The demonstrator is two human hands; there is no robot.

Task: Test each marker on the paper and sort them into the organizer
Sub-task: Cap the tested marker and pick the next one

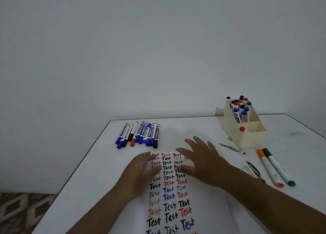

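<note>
Capped markers (138, 134) lie in a row beyond the scribbled paper (169, 195); others stand in the cream organizer (247, 126).

Just one view here, a wide-angle head cam looking forward and down over a white table (91, 170). It's pitched fairly high, so blank wall (158, 48) fills the whole upper half of the frame and the tabletop only takes the lower half. Both forearms come in from the bottom edge, close to the lens. Lower left corner catches a bit of patterned floor (23, 210).
</note>
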